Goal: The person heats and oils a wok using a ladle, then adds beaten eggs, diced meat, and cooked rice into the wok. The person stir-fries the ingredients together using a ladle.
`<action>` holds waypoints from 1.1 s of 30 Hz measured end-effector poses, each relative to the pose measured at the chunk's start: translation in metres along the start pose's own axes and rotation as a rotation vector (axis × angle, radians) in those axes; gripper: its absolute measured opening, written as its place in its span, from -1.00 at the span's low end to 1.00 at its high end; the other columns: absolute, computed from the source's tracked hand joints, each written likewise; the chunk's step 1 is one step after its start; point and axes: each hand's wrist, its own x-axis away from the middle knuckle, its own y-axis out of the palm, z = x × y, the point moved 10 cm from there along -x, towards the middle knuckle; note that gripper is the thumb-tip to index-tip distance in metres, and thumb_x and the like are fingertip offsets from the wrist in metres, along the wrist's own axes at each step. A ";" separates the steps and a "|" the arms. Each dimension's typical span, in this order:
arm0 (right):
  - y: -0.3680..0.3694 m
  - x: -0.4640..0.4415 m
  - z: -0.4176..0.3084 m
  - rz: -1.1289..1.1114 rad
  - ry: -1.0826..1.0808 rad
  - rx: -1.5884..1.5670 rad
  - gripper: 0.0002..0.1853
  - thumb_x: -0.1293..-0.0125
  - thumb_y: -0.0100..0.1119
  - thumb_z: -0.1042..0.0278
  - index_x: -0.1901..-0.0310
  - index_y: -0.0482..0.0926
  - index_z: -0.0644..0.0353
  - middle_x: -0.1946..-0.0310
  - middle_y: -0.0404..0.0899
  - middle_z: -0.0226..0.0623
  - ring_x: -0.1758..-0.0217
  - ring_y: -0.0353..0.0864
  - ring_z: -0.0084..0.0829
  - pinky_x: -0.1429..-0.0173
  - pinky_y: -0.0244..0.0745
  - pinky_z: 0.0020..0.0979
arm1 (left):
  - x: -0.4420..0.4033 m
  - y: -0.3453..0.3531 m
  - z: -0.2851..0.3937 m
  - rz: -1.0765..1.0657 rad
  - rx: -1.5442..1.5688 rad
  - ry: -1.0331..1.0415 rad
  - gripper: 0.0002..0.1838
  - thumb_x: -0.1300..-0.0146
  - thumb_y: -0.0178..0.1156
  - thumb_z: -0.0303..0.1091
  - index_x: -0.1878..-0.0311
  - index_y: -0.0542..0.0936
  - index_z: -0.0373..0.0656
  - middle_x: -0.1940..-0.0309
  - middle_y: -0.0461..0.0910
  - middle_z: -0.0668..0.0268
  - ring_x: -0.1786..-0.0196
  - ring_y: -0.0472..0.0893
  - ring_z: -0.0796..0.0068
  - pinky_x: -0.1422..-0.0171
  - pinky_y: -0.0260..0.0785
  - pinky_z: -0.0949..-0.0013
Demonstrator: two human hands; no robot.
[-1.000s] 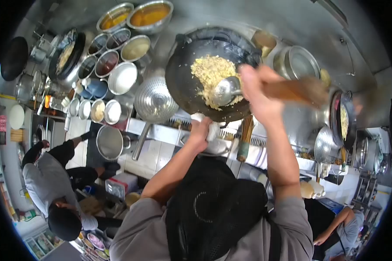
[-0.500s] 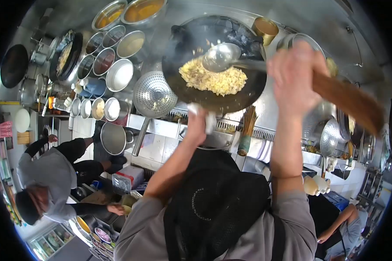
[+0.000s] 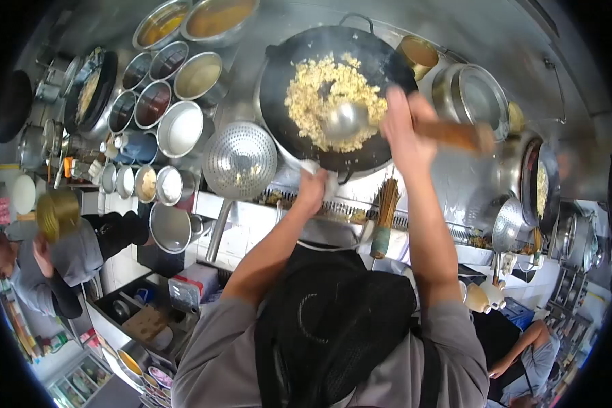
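A large dark wok sits on the range, with loose yellow crumbly food spread over its bottom; I cannot tell whether it is egg or rice. My right hand grips the wooden handle of a steel ladle, whose bowl is down in the food, slightly blurred. At the wok's near side, my left hand is closed on a folded white cloth against the rim. Close to that hand lies a perforated strainer, its handle pointing toward me.
Left of the wok stand several steel containers of sauces and seasonings. A bamboo brush rests at the range's front edge. Lidded pots are to the right. One co-worker holds a brass-coloured pot; another person is at lower right.
The ladle has come down into the food, and my right hand has moved left. The food is more spread out. At left, the co-worker has moved and now lifts a pot.
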 end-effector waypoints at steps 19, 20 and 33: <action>-0.108 -0.062 0.006 0.555 -0.099 -0.331 -0.56 -0.41 0.23 0.24 0.59 0.28 0.08 0.77 0.27 -0.49 0.78 0.20 -0.60 0.64 0.21 -0.46 | 0.008 -0.003 0.009 -0.004 -0.036 0.009 -0.46 -0.18 0.02 -0.58 -0.28 0.24 -0.22 -0.06 0.47 0.20 -0.02 0.55 0.37 -0.02 0.48 0.32; -0.099 -0.064 0.031 0.572 -0.125 -0.352 -0.57 -0.41 0.23 0.24 0.59 0.30 0.08 0.77 0.29 -0.50 0.77 0.22 -0.63 0.65 0.18 -0.48 | 0.007 0.000 0.010 -0.047 -0.020 0.021 -0.48 -0.17 0.01 -0.60 -0.25 0.28 -0.24 -0.04 0.50 0.20 -0.01 0.56 0.36 -0.02 0.48 0.32; -0.005 -0.079 0.002 0.444 -0.168 -0.454 -0.56 -0.43 0.19 0.31 0.58 0.23 0.07 0.76 0.21 -0.53 0.75 0.13 -0.63 0.63 0.17 -0.46 | -0.002 -0.013 0.003 0.044 -0.130 0.016 -0.55 -0.19 0.05 -0.58 -0.17 0.31 -0.24 0.04 0.48 0.22 0.02 0.51 0.36 -0.07 0.42 0.28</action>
